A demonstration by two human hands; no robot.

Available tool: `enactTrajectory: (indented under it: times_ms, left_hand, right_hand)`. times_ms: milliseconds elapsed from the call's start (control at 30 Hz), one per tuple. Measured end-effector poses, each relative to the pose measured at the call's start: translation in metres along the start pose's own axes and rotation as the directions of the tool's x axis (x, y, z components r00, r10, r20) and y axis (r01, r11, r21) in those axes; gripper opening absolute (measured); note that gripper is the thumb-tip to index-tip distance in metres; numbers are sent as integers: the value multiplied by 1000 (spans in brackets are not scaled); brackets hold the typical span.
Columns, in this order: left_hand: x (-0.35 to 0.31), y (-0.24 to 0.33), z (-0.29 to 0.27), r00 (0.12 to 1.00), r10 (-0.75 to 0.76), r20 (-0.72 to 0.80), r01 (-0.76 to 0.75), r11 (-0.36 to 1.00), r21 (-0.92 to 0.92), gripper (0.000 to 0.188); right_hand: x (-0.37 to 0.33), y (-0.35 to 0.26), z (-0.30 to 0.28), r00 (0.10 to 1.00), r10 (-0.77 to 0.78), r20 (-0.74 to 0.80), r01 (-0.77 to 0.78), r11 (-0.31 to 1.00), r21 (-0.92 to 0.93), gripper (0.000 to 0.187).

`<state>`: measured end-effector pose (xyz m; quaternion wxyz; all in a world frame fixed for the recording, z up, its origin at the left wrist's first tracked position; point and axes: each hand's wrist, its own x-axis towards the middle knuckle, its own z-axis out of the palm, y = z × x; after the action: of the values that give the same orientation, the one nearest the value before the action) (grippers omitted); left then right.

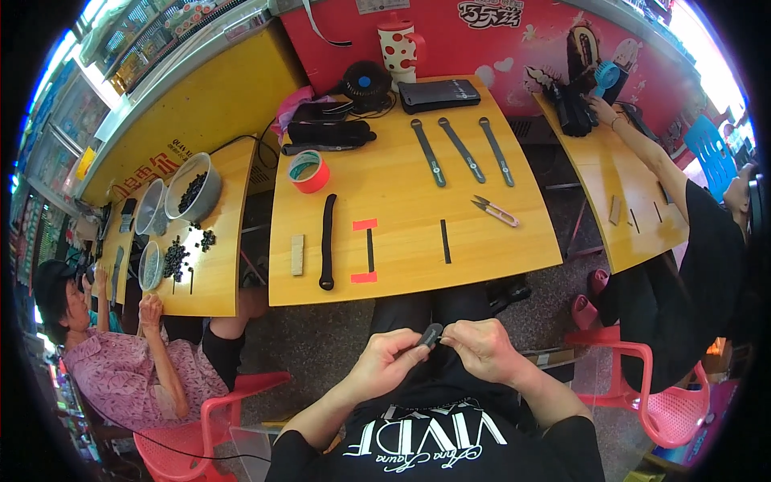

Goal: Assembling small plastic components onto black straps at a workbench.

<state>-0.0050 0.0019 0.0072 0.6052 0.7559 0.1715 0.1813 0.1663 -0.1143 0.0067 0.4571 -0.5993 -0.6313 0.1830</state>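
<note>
Over my lap, in front of the table's near edge, my left hand is closed on a short dark grey strap piece. Beside its free end my right hand is pinched together; whatever lies between those fingertips is too small to make out. On the yellow wooden table ahead are three grey-green straps with rounded ends, side by side. Thread snips lie nearer to me. Further left is a black strap beside a small wooden block.
Dark strips and red tape pieces mark the tabletop. A tape roll, black fan, dotted tumbler and dark pouch stand further back. People sit at tables on both sides; tubs hold black pieces at left.
</note>
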Motion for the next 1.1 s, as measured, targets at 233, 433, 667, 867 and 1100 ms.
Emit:
enactTrajectory:
  times_ms: [233,433,667,867,1100]
  left_hand:
    - [-12,-7,5,928,-344,144,365,918,-155,17]
    - [-26,-14,15,841,-386,380,448,890,-88,19]
    - [-4,-18,1,888,-416,195,418,557,-718,32]
    - [-5,-21,3,890,-400,221,409,484,-774,35]
    - [-5,-21,3,888,-404,221,421,517,-745,34]
  right_hand:
    - [-5,0,0,990,-7,-139,20,996,92,9]
    - [12,-4,-66,876,117,-468,-142,990,-17,11]
    - [-2,-8,-1,994,114,-7,-113,990,83,7]
    - [4,-15,10,994,97,-48,-102,986,-132,7]
    - [5,-14,11,995,73,-60,-82,984,-155,14]
